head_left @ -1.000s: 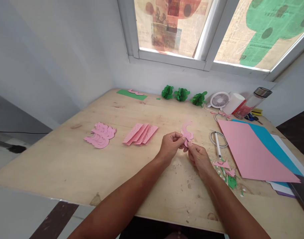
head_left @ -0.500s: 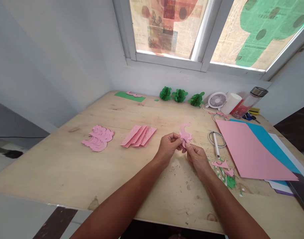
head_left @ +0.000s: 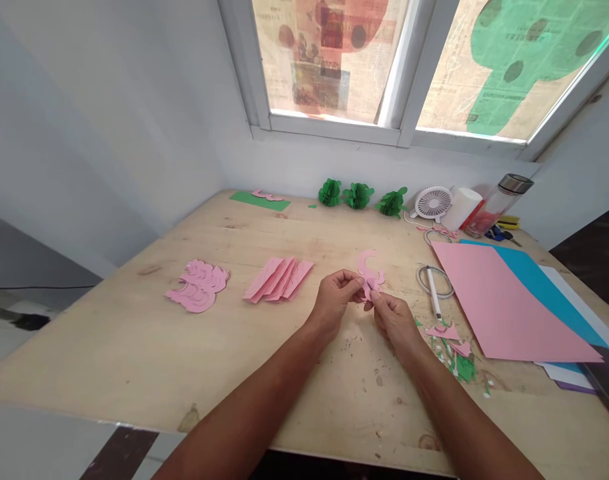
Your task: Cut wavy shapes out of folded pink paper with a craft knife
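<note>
Between both hands is a pink paper cutout (head_left: pixel 368 264) with a curved, hook-like upper end, held above the wooden table. My left hand (head_left: pixel 338 293) pinches its left side between thumb and fingers. On the lower right, my right hand (head_left: pixel 392 315) grips it the same way; part of the cutout is hidden by the fingertips. Left of my hands lie accordion-folded pink paper strips (head_left: pixel 279 279). Farther left sits a pile of scalloped pink paper cutouts (head_left: pixel 198 287).
A white pen-like tool (head_left: pixel 433 293), paper scraps (head_left: pixel 457 353) and a large pink sheet (head_left: pixel 509 300) lie to the right. Along the back stand green paper ornaments (head_left: pixel 357 196), a small fan (head_left: pixel 433 203) and a bottle (head_left: pixel 499 205). A green sheet (head_left: pixel 257 201) lies back left.
The camera view has shifted slightly. Both hands keep their hold on the pink cutout, which is turned a little; the other things stay in place.
</note>
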Motion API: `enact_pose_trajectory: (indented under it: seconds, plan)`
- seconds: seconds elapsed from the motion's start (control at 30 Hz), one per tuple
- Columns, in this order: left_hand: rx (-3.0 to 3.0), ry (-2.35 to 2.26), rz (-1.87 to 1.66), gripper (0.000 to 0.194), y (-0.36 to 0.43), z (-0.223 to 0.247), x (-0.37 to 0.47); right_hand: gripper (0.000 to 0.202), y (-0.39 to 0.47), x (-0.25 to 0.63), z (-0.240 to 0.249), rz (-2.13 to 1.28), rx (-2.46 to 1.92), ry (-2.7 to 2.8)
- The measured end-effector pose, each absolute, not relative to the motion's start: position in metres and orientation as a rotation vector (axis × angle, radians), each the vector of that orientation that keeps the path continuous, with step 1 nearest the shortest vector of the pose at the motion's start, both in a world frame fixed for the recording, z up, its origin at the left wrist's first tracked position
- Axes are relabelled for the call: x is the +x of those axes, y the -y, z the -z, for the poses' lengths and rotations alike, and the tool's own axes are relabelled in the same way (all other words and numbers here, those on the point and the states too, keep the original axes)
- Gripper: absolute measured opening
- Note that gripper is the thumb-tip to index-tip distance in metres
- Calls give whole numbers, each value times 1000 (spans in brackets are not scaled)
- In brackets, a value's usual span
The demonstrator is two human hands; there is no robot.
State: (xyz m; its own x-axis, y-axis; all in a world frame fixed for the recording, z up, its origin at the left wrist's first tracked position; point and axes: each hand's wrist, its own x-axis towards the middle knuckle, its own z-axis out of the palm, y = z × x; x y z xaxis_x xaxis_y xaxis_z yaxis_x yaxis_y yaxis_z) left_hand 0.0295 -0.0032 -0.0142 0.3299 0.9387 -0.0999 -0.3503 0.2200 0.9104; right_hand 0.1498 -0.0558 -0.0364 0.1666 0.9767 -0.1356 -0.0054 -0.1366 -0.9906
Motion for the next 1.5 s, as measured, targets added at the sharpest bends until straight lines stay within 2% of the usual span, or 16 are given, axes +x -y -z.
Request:
enact_pose_trajectory:
  seconds: [1.5]
  plan:
    - [672, -641, -980, 19, 11, 16, 35, 42, 57, 144, 38, -1109, -1345, 987]
